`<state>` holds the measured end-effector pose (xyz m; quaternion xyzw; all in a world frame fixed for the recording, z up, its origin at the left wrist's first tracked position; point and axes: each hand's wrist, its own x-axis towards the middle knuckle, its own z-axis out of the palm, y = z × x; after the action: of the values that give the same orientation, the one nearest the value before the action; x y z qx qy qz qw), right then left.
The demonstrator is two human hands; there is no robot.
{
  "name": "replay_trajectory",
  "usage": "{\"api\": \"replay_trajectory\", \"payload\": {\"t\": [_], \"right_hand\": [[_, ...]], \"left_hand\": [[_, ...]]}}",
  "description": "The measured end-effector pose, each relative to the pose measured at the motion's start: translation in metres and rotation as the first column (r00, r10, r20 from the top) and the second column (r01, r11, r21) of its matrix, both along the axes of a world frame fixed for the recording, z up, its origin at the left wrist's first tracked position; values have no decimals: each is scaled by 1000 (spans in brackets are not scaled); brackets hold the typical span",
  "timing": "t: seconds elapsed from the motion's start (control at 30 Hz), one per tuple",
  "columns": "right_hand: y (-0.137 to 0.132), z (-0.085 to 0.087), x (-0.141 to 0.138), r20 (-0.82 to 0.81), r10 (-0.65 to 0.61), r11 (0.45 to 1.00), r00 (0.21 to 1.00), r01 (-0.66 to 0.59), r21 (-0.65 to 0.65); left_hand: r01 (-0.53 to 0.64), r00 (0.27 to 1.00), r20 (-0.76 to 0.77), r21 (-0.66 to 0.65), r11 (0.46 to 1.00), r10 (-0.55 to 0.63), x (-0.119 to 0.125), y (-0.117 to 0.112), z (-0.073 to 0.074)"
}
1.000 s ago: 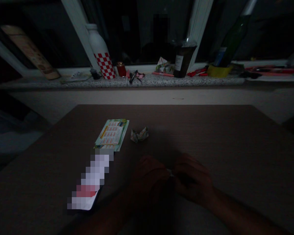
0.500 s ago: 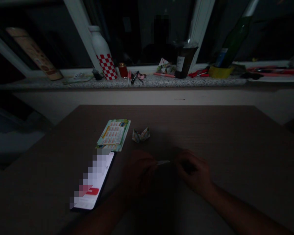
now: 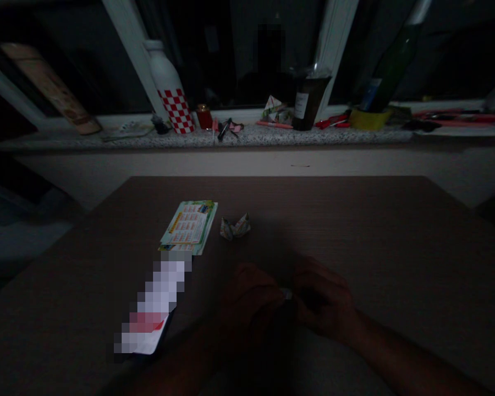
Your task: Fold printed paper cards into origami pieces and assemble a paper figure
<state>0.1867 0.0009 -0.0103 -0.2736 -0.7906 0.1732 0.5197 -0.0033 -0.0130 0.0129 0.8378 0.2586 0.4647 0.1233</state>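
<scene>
A small pale piece of folded paper (image 3: 287, 293) shows between my two hands, mostly covered by fingers and dim. My left hand (image 3: 249, 300) is closed, its fingertips pinching the paper's left side. Curled fingers of my right hand (image 3: 325, 297) meet the paper from the right, thumb and fingers pressed together. Beyond my left hand, a folded paper piece (image 3: 235, 226) with two pointed wings rests on the table. A stack of printed calendar cards (image 3: 187, 225) lies left of it.
A lit phone (image 3: 152, 313) lies on the brown table (image 3: 355, 220) by my left forearm. On the stone windowsill (image 3: 140, 144) stand a checkered bottle (image 3: 175, 104), a dark cup (image 3: 309, 104), a tan tumbler (image 3: 51, 88) and a green bottle (image 3: 396, 66).
Both hands have come closer together around the small paper, and my left hand has shifted right. Less of the paper shows now. The view has moved slightly.
</scene>
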Motion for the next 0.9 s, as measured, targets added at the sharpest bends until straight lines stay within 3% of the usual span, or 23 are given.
{"api": "replay_trajectory", "payload": {"t": [0.17,0.43,0.53,0.63,0.73,0.9], "right_hand": [[1,2,-2,32,-1,1000,999,2,-20],[3,-1,-3,110,-53,993,992,64,-101],[4,-3,-1,130,-77,986,988,95,-138],[5,-5,1,139,-120,972,983,145,-187],[5,-6,3,111,-153,967,982,172,-188],[2,-6,3,63,-119,976,991,128,-176]], "left_hand": [[-11,999,47,-75,997,15,-3,-3,3],[-85,972,185,-287,954,142,-3,-5,-7],[-244,925,209,-317,917,318,-5,-5,-6],[-407,830,213,-399,821,515,-8,-1,-4],[-374,844,183,-473,798,504,-7,4,-7],[-254,904,186,-492,833,386,-2,5,-13]]}}
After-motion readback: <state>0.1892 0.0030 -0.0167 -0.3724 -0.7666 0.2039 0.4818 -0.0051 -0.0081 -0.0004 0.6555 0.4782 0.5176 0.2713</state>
